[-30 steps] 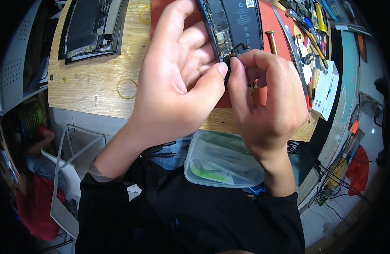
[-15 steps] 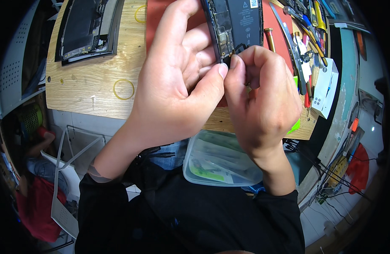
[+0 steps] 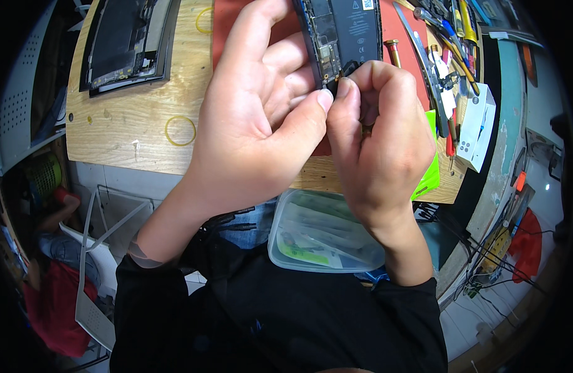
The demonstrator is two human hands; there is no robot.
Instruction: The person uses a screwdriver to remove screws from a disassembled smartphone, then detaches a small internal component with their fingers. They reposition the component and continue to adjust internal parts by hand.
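Observation:
An opened smartphone (image 3: 324, 43) is held up near the top edge, its circuit board and black battery (image 3: 356, 28) exposed. My left hand (image 3: 249, 130) supports it from the left, with the fingers behind it and the thumb at its bottom end. At the phone's lower right corner, the thumb and curled forefinger of my right hand (image 3: 389, 143) are pressed together beside a small dark part. Whatever lies between those fingertips is too small and covered to make out. The two thumbs almost meet.
Another opened phone assembly (image 3: 118, 46) lies on the wooden table (image 3: 143, 112) at the far left, near yellow rubber bands (image 3: 181, 130). Tools and a white box (image 3: 477, 127) crowd the right side. A clear plastic tub (image 3: 327, 233) sits below my hands. Someone in red (image 3: 56, 304) is at the lower left.
Both hands and the phone have shifted very slightly left. The right hand has turned a little, so more of the bright green object beside it shows. The grip looks the same.

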